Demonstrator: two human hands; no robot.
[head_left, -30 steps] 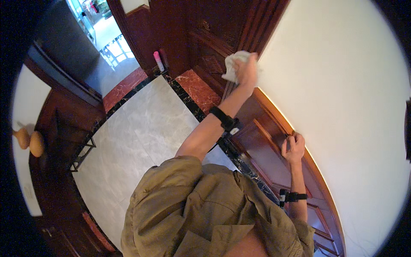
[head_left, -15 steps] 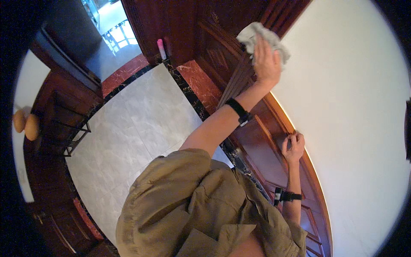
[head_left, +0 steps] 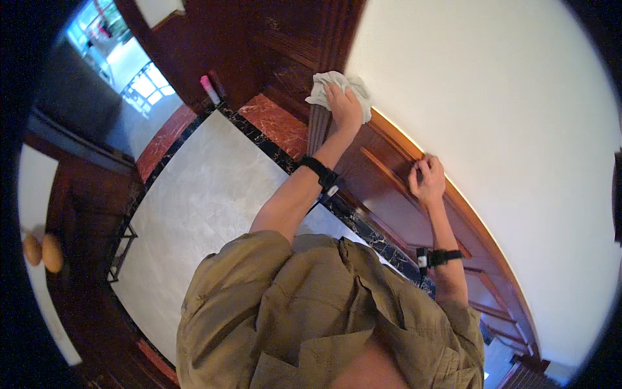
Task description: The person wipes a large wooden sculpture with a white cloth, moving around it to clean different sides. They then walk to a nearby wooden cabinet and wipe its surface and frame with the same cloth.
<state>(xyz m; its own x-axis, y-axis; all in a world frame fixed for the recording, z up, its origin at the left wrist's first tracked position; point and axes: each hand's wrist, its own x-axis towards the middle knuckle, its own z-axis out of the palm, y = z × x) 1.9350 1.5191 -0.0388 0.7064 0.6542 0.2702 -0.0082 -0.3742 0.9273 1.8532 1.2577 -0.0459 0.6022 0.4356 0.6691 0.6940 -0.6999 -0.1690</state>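
Observation:
My left hand (head_left: 346,109) presses a pale, crumpled cloth (head_left: 319,93) where the dark wooden door frame (head_left: 337,39) meets the white wall and the top rail of the wood panelling. Its fingers lie over the cloth, which covers the spot beneath. Farther right along the panelling, my right hand (head_left: 429,183) rests against the wooden top rail (head_left: 395,134). Its fingers are curled in loosely, and nothing shows in them. Each wrist wears a black strap with a small device.
White wall (head_left: 479,129) rises above the panelling (head_left: 382,175). A pink-topped bottle (head_left: 208,87) stands in the corner by the doorway. Pale floor tiles (head_left: 201,201) have a black and red stone border. A dark rack (head_left: 122,253) and two tan rounded objects (head_left: 52,253) are on the left.
The cloth under my left hand has moved down the door frame to the panelling's rail, closer to my right hand. My right hand stays at the rail. The whole view has shifted.

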